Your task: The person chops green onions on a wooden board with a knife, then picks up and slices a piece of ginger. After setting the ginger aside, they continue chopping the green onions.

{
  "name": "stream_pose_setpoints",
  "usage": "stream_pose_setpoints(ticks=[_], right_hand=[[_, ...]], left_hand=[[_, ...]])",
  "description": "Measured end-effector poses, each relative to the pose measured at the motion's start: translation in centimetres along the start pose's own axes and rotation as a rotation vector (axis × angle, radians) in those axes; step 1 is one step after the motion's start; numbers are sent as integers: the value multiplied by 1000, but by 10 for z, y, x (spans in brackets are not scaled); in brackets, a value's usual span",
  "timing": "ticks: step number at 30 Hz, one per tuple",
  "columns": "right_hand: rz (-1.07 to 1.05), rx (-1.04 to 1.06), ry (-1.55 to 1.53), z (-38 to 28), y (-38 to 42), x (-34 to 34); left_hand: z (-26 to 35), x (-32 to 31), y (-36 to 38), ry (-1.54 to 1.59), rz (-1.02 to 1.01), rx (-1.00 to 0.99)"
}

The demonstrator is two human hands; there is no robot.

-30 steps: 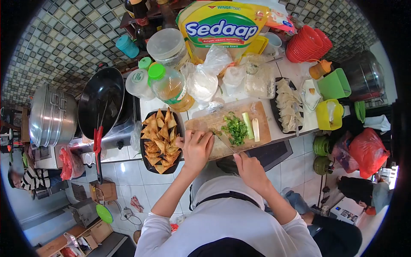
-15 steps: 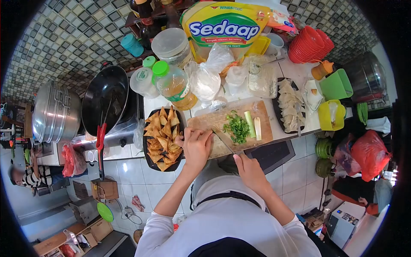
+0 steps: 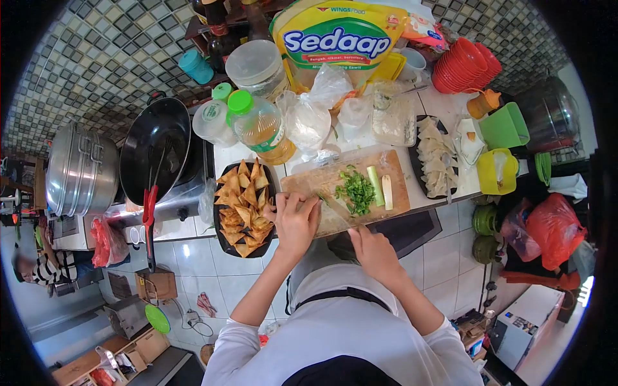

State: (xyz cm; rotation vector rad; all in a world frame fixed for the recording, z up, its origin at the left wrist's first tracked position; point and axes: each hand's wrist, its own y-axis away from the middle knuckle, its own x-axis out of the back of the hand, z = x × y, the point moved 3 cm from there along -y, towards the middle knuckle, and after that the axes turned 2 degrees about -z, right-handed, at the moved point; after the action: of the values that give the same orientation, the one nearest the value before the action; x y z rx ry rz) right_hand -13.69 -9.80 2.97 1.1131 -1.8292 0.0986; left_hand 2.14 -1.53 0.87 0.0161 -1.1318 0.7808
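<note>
Dropping out of the lower right of the frame since a second ago, a dark-sleeved person is leaving a white machine [image 3: 524,321] showing there, while both hands are keeping nearly the same places. At centre, the right hand [image 3: 375,251] is gripping the knife [image 3: 338,210] by its handle, fingers clamped around it, and the blade is slanting up and left toward the left hand [image 3: 296,222]. That hand is resting bunched at the left end of the wooden cutting board [image 3: 396,170]; whether its fingers are closing on anything is impossible to tell. Chopped spring onion [image 3: 355,192] is lying right of the blade, beside two pale stalk pieces [image 3: 375,185]. At upper centre, a yellow-and-green pouch [image 3: 338,42] is reading "Sedaap" and "WINGSFOOD"; its smaller print is staying unclear. Fried triangular pastries [image 3: 243,212] are sitting left of the board and pale dumplings [image 3: 435,154] right of it, all on a white countertop [image 3: 225,154]. Mosaic tiles [image 3: 96,77] are covering the wall at upper left; pale floor tiles [image 3: 193,257] are spreading below.
</note>
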Motion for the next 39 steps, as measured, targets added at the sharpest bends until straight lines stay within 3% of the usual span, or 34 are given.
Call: stream_pose_setpoints(ticks=[11, 21, 39], right_hand=[[30, 14, -243, 6, 8, 5], [-2, -65, 20, -8, 1, -15], [27, 52, -230, 5, 4, 2]], left_hand=[[0, 4, -1, -17, -18, 10], [-7, -6, 2, 80, -15, 27], [4, 10, -4, -6, -31, -3]])
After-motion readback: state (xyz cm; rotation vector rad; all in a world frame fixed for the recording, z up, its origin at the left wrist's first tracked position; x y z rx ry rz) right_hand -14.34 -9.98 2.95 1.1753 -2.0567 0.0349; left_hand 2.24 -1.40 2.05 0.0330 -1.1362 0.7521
